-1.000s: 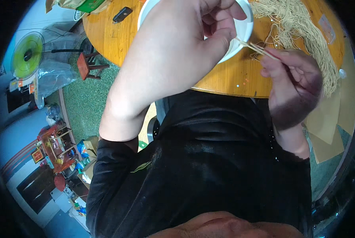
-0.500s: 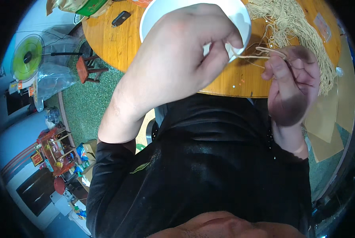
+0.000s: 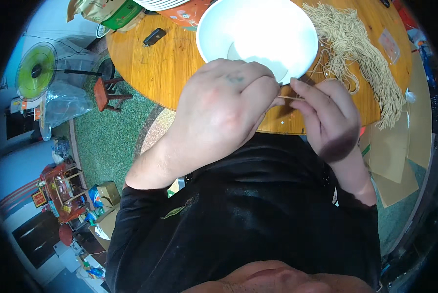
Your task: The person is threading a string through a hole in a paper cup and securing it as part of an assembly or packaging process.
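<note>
A short taut length of beige cord [image 3: 290,97] runs between my two hands, just in front of a white bowl [image 3: 210,29]. My left hand [image 3: 229,102] is closed on one end, its back turned up and its fingertips mostly hidden. The thumb and fingers of my right hand [image 3: 330,115] pinch the other end. Beyond the right hand, a long bundle of the same beige cord [image 3: 361,49] lies across the wooden table [image 3: 172,63], with loose strands trailing toward the bowl.
A black key fob [image 3: 154,37], a green and tan bag [image 3: 111,13] and stacked white plates [image 3: 160,4] are at the table's far left. A small clear packet [image 3: 389,46] lies right of the cord. Cardboard sheets [image 3: 390,156] and a red stool [image 3: 103,95] stand beyond the table.
My hands have come closer together, the right one moving left and down. The cord loop that showed at my right fingers is now a short straight stretch. More of the bowl shows.
</note>
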### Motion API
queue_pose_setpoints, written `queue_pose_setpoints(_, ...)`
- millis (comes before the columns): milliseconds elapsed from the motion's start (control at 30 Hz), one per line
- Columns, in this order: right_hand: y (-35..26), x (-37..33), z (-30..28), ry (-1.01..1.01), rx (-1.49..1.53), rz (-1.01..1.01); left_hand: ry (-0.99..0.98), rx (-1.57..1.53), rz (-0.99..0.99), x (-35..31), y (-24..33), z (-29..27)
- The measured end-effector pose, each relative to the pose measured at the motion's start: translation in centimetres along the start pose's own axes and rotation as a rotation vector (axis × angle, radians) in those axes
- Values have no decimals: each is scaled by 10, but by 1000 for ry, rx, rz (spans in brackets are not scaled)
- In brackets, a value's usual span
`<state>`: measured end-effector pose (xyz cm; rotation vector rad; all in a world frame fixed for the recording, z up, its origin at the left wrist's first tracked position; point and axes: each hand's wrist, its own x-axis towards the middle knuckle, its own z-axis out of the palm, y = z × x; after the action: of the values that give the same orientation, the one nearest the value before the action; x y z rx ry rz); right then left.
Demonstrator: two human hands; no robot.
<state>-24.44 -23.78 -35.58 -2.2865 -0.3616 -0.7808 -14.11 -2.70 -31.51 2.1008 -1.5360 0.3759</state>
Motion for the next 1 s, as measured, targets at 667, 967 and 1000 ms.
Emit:
queue_pose_setpoints(667,53,41,-56,326,-379,-106,121,-72,-43,-31,-25,-16)
queue_pose_setpoints(967,118,49,-51,167,157,483,88,-213,-173,-47,-86,-54)
queue_pose_setpoints(1000,110,43,-40,81,268,612,142,-207,-215,-49,-86,-55)
